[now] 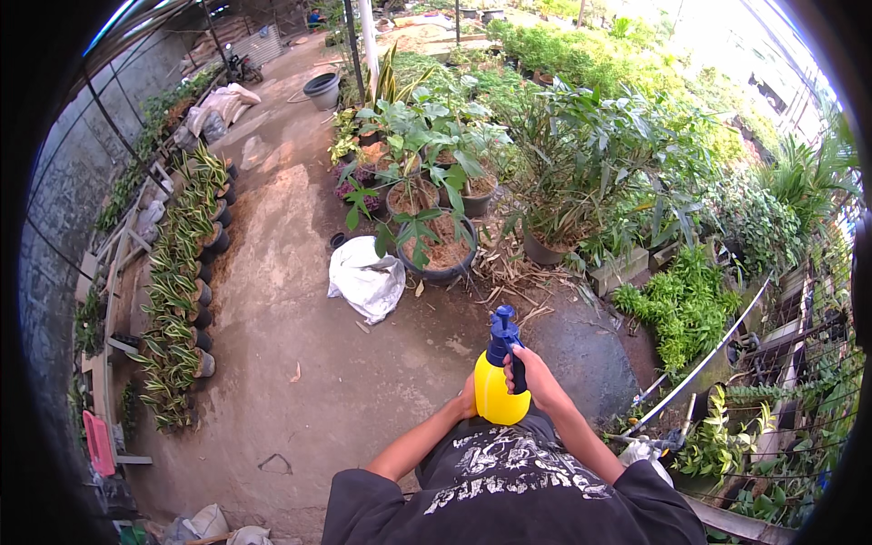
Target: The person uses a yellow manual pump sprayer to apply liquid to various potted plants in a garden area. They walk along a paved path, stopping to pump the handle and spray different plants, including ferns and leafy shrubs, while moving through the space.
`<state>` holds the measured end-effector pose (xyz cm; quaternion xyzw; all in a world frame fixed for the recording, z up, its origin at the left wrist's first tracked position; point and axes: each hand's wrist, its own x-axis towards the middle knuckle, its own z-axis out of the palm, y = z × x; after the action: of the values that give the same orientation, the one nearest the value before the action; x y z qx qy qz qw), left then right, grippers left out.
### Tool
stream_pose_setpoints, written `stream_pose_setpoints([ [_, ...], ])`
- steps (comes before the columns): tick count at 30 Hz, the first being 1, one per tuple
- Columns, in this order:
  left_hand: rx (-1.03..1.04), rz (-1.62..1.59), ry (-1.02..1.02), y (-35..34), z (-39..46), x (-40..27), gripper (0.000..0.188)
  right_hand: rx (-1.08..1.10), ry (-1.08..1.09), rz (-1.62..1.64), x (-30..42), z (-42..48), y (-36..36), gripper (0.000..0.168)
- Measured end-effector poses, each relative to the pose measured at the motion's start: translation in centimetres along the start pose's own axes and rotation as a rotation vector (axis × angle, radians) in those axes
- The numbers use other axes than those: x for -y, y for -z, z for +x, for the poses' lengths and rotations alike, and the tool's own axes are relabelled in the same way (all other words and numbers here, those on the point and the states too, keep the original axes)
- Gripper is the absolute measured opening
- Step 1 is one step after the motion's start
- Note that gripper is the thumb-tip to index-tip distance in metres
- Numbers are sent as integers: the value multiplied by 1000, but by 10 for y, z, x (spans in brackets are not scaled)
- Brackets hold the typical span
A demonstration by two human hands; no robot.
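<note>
A yellow pump sprayer bottle (501,395) with a dark blue pump head (504,327) stands upright close to my body. My right hand (528,373) is wrapped around its blue handle, thumb near the top. My left hand (469,398) rests against the left side of the yellow tank; its fingers are mostly hidden behind the bottle. Beyond the sprayer, a large dark pot (444,272) holds a leafy plant in brown growing medium. Beside that pot a white sack (366,279) lies crumpled on the concrete.
A row of potted snake plants (180,286) lines the left side. Dense bamboo-like foliage (593,150) grows ahead right, with dry stalks (518,276) scattered below. A white pipe (702,354) slants along the right edge. Filled sacks (221,109) and a grey tub (321,92) stand farther off.
</note>
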<state>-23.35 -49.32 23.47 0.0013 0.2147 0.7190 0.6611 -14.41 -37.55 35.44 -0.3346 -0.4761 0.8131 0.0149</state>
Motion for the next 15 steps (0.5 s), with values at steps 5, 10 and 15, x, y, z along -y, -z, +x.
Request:
stream_pose_setpoints([
  [5, -17, -50, 27, 4, 2, 3, 20, 24, 36, 2, -6, 3, 5, 30],
  [10, -27, -58, 32, 5, 2, 3, 20, 13, 26, -1, -3, 2, 2, 30],
  [15, -11, -33, 13, -6, -2, -1, 19, -4, 0, 6, -3, 3, 2, 30],
])
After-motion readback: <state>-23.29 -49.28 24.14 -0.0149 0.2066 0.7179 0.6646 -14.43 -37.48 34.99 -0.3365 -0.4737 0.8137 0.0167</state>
